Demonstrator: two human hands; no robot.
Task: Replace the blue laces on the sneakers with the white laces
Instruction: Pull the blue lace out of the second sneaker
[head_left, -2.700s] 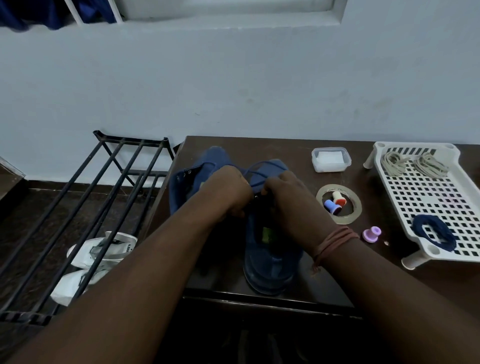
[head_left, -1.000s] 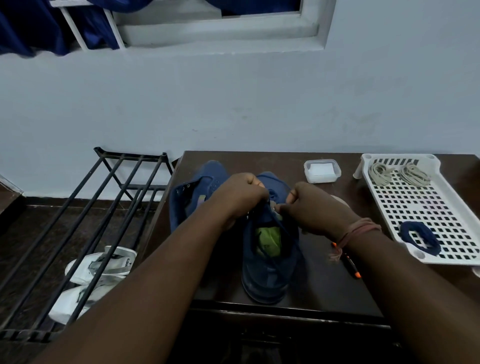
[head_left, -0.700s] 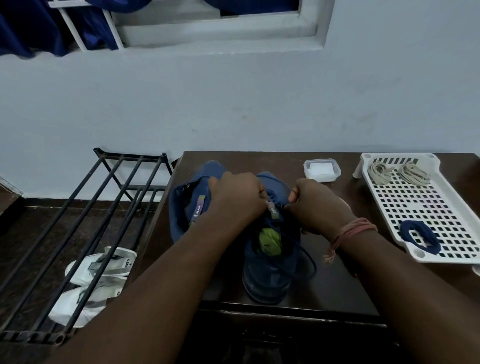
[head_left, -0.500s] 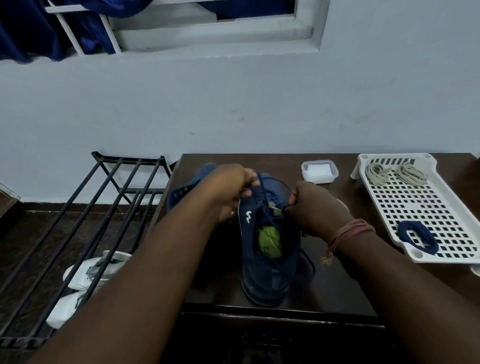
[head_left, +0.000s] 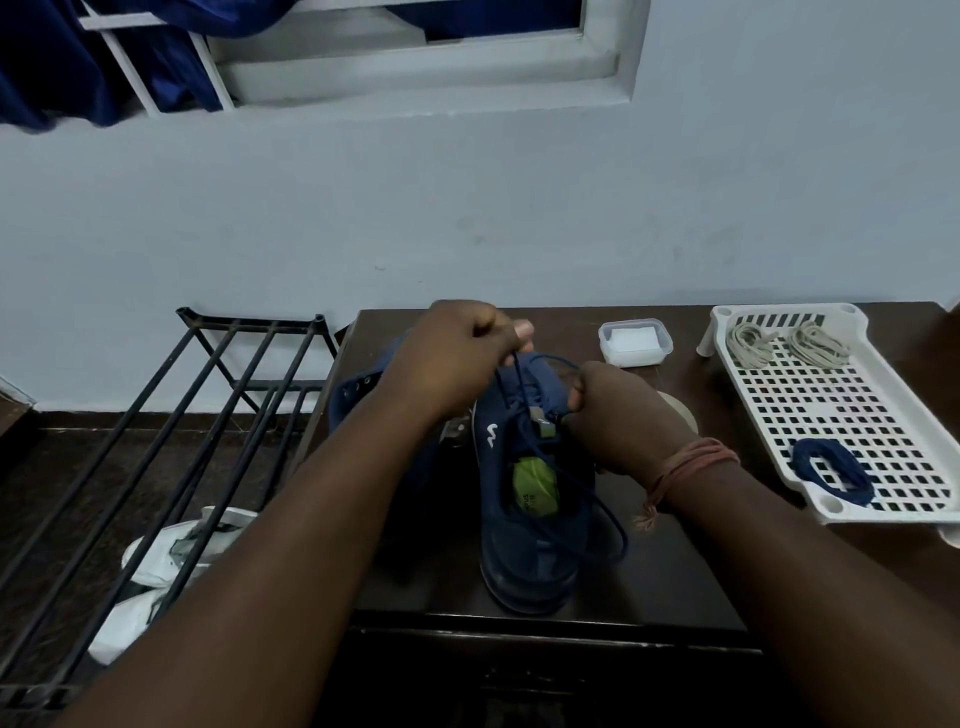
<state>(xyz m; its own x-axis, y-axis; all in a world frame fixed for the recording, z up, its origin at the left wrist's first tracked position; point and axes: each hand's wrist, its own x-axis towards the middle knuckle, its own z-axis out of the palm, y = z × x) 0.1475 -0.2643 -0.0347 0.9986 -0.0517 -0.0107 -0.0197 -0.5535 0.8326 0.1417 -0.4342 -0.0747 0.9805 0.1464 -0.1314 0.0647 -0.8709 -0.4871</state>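
Observation:
A blue sneaker (head_left: 530, 551) stands on the dark table (head_left: 675, 571), heel toward me, a green insole label inside. A second blue sneaker (head_left: 358, 400) lies behind my left arm, mostly hidden. My left hand (head_left: 457, 353) grips the blue lace (head_left: 597, 509) and holds it up above the shoe's toe end. My right hand (head_left: 618, 415) holds the shoe's upper by the tongue. A loose loop of the lace hangs over the shoe's right side. Two coiled white laces (head_left: 750, 340) lie at the far end of the white tray (head_left: 883, 415); a coiled blue lace (head_left: 831, 467) lies near its front.
A small lidded plastic box (head_left: 635, 343) sits at the back of the table. A roll of tape (head_left: 680, 413) shows behind my right wrist. A black metal rack (head_left: 171, 441) stands left of the table, with white shoes (head_left: 171, 556) on the floor under it.
My left hand has risen and moved away from me, drawing the blue lace up out of the shoe. A longer loop now hangs on the right. My right hand stays on the shoe.

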